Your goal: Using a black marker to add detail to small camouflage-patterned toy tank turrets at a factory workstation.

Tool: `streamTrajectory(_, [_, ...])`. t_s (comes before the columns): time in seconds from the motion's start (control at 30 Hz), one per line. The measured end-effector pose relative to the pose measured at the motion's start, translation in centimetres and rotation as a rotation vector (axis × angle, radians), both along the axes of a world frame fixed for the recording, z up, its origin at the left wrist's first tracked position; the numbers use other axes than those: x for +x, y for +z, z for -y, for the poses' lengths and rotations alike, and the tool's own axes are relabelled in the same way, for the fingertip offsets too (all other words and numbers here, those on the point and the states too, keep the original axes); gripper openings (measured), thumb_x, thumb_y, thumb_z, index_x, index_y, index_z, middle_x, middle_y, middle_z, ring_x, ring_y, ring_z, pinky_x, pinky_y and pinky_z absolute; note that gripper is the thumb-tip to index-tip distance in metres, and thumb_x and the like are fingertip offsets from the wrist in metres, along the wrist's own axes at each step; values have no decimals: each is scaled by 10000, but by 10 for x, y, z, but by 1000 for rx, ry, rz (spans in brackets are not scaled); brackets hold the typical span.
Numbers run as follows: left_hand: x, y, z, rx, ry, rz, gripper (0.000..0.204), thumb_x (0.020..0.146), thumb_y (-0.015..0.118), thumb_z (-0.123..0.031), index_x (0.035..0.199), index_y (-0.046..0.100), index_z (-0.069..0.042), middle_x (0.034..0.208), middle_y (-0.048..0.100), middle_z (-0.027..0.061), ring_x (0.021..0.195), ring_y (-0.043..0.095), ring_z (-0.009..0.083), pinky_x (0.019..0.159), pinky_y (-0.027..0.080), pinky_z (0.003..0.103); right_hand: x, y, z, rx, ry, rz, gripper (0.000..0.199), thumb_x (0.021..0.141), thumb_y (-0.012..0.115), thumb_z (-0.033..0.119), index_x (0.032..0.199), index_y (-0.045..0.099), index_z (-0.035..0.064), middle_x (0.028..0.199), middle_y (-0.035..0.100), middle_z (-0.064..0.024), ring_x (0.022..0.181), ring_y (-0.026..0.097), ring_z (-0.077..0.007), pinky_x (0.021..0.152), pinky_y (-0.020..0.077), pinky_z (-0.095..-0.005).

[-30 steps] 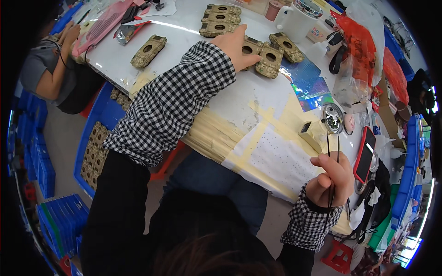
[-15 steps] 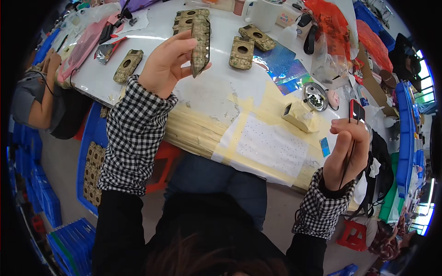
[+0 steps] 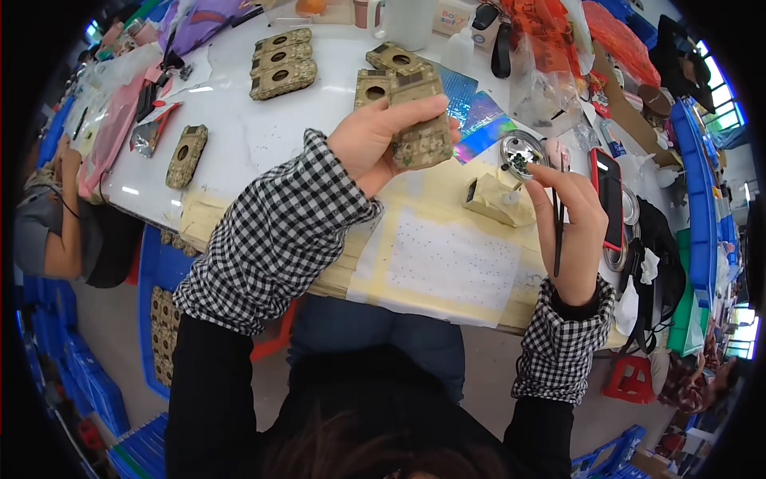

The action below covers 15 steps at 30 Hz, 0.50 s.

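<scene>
My left hand (image 3: pixel 373 148) grips a camouflage-patterned toy tank hull (image 3: pixel 423 142), tilted above the table's middle. Thumb and fingers press on its two sides. My right hand (image 3: pixel 576 219) is closed, with a slim dark tool (image 3: pixel 558 231) lodged between its fingers. Its thumb and fingertips are pinched together above a yellowish tape-wrapped block (image 3: pixel 496 201); a small pale thing shows just below them, too small to name. Beside these fingertips stands a round metal dish (image 3: pixel 509 142) with small dark bits in it. More hulls (image 3: pixel 283 80) lie at the far left, and another hull (image 3: pixel 187 156) lies nearer.
A speckled white sheet (image 3: pixel 447 259) is taped to the near table edge. Shiny film (image 3: pixel 483 120), a red phone (image 3: pixel 608 195) and plastic bags (image 3: pixel 546 36) lie right of centre. A blue crate (image 3: pixel 148 263) with hulls stands at lower left. Another person's arm (image 3: pixel 68 180) is at the left.
My left hand has moved right and nearer, turning the hull so its broad face shows. My right hand has come left to the taped block and dish, still with the dark tool.
</scene>
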<state>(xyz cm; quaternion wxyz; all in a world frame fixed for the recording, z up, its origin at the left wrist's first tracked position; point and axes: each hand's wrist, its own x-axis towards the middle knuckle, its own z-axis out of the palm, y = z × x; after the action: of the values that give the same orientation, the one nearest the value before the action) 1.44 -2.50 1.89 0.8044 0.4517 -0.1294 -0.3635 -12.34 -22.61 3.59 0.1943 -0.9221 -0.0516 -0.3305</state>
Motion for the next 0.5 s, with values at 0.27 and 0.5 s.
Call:
streamTrajectory(0.27, [-14, -5, -5, -148, -151, -301, 467, 1014, 254, -303, 1408, 241, -53, 1370, 386, 179, 1248, 440, 280, 1018, 421, 450, 3, -8, 0, 38, 18, -84, 186, 723, 722, 33, 892, 647, 19, 740, 601, -104, 709, 557, -256, 627, 445, -330])
streamTrajectory(0.5, [-24, -9, -2, -63, -125, -102, 433, 1022, 250, -286, 1407, 254, -88, 1329, 449, 130, 1200, 496, 250, 991, 455, 418, 4, -10, 1, 20, 17, -101, 129, 731, 709, 17, 832, 628, 11, 735, 595, -108, 703, 553, -261, 635, 441, -327])
